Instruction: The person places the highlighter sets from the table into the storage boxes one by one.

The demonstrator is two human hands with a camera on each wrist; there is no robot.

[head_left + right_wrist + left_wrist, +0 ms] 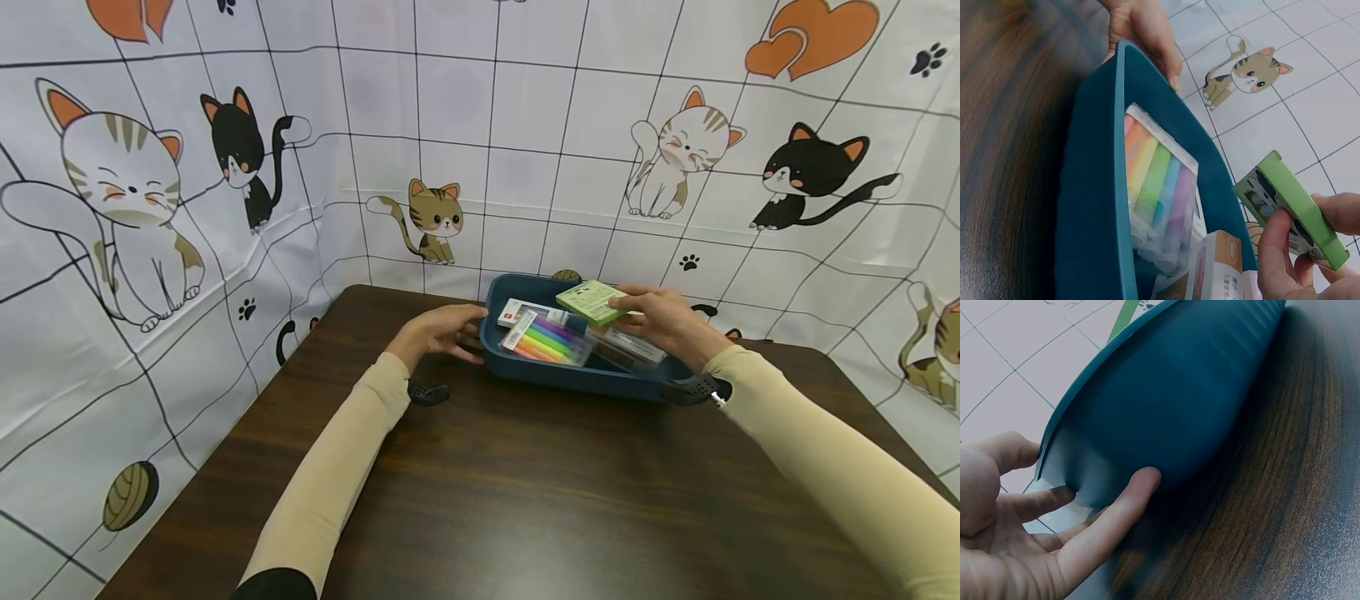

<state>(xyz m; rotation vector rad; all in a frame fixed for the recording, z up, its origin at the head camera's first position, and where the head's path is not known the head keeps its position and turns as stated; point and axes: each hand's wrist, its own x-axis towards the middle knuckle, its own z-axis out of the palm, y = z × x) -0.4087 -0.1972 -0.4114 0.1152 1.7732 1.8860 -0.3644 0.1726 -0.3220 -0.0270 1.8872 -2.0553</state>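
Note:
A dark blue plastic bin [577,382] stands toward the far side of the table. My left hand [444,330] grips its left end from outside, with fingertips spread on the wall [1166,406] and one right at the rim. My right hand [660,317] pinches a small flat light-green box [588,300] between thumb and fingers above the bin; its printed face and green edge [1304,209] show in the right wrist view. Inside the bin lie a clear pack of rainbow-coloured highlighters [551,340], a white box [528,312] and a clear-sided package [626,346] under my right hand.
The dark wood-grain table [525,483] extends toward me from the bin. A white sheet [525,167] printed with grid lines, cats and hearts hangs behind and along the sides. A brown-and-white carton [1219,265] stands in the bin's near end in the right wrist view.

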